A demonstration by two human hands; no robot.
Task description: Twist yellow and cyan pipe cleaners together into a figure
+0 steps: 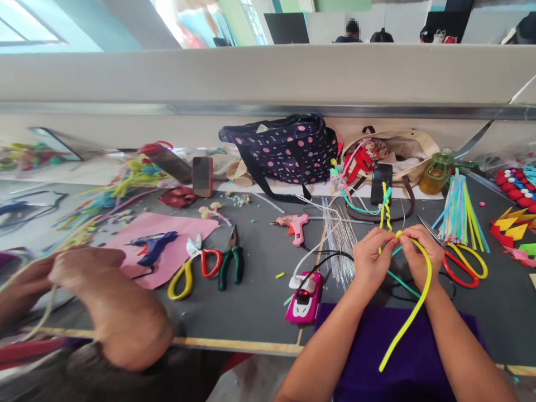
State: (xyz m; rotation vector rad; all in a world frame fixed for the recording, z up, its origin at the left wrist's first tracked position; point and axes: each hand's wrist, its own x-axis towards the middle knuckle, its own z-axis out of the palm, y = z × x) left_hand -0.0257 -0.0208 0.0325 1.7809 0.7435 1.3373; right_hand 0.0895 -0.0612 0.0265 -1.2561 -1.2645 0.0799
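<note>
A yellow pipe cleaner [429,273] is pinched between both of my hands, close together above the table's front edge. My left hand [374,255] has its thumb and fingers closed on the bent part, and a twisted yellow end rises above it. My right hand [420,258] grips the same pipe cleaner just beside. Its long free tail curves down over the purple cloth [377,357]. Mint green stems [402,283] show behind and between my hands. Scissors [464,267] with red and yellow handles lie right of my right hand.
A magenta power strip [305,301], a pink glue gun [296,228] and clear glue sticks [337,251] lie to the left. Pipe cleaners stand bundled [459,215] at right. Bags [285,151] line the back. A co-worker's arm [113,301] reaches in at far left.
</note>
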